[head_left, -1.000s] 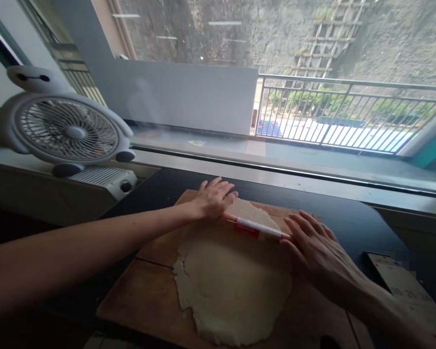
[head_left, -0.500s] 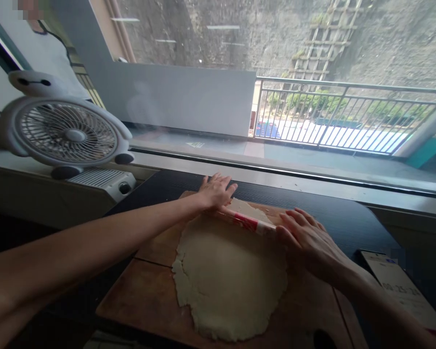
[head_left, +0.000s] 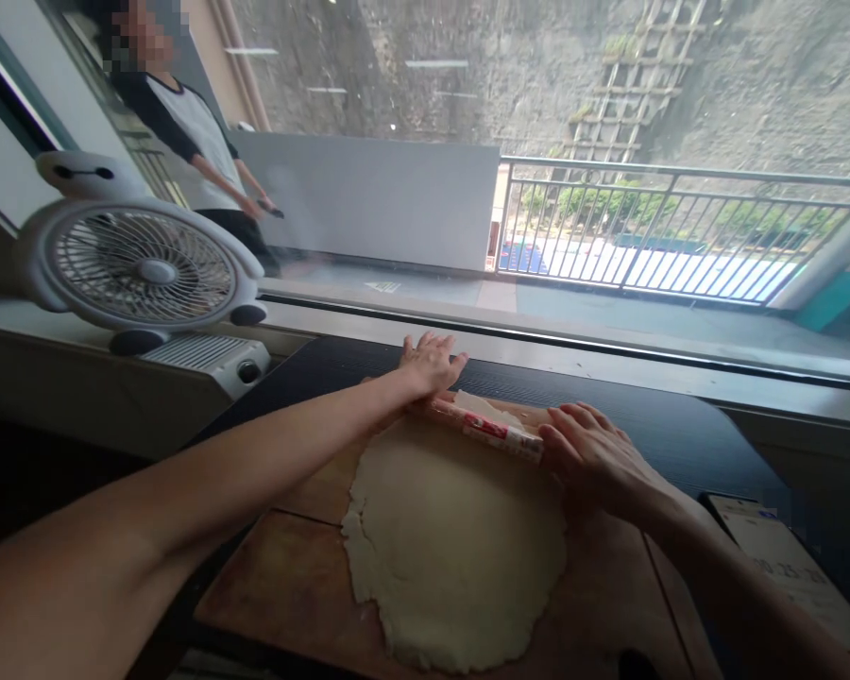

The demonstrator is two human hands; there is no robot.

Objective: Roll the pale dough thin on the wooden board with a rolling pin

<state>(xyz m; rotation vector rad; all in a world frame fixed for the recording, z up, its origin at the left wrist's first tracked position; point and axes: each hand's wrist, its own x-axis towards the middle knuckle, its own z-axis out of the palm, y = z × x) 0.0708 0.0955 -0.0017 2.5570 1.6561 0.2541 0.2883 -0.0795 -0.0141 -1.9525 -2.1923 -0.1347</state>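
A broad, thin sheet of pale dough (head_left: 460, 548) with ragged edges lies on a wooden board (head_left: 283, 576). Across its far part rests a rolling pin (head_left: 492, 430) in clear wrap with a red label. My left hand (head_left: 429, 364) presses on the pin's left end, fingers spread and stretched forward. On the right end lies my right hand (head_left: 591, 449), its fingers extended, not wrapped round the pin. A strip of dough shows beyond the pin.
The board sits on a dark table (head_left: 652, 416) against a window sill. A white fan (head_left: 156, 269) stands at the left on a ledge. A phone (head_left: 786, 557) with a timer lies at the right. Outside the window walks a person (head_left: 198, 142).
The rolling pin has turned, its label now showing differently, and both hands remain on its ends. Outside, the person has come further into view towards the right. The camera has shifted slightly.
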